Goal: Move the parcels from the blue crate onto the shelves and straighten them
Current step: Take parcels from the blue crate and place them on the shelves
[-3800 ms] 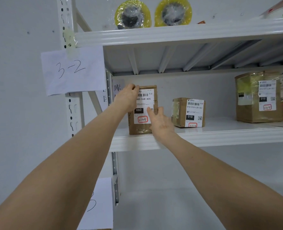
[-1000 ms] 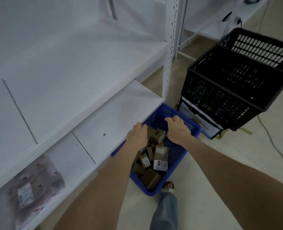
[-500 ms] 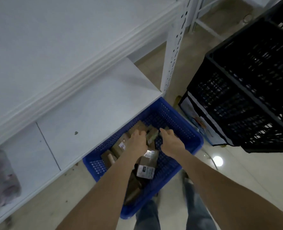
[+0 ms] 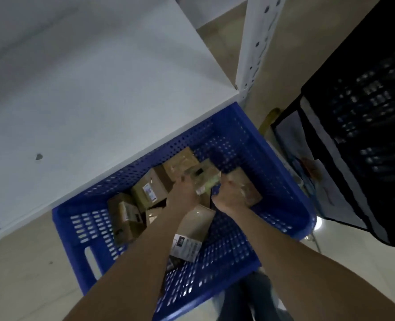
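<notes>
The blue crate (image 4: 282,172) stands on the floor beside the lowest white shelf (image 4: 99,93) and holds several brown cardboard parcels. Both hands reach into it. My left hand (image 4: 184,190) and my right hand (image 4: 229,196) grip a small taped parcel (image 4: 204,176) from either side, near the crate's middle. A labelled parcel (image 4: 193,230) lies under my forearms. Another parcel with a white label (image 4: 149,189) sits to the left, and one more parcel (image 4: 124,216) lies further left.
A black mesh crate (image 4: 365,107) stands on the right over a dark bag with a clear panel (image 4: 307,172). The white shelf upright (image 4: 254,45) rises behind the blue crate. My trouser leg (image 4: 245,300) shows below the crate on the beige floor.
Since the oldest frame, I left the upper shelf and bent down to the blue crate. In the last second both hands sank deeper and closed round the small taped parcel.
</notes>
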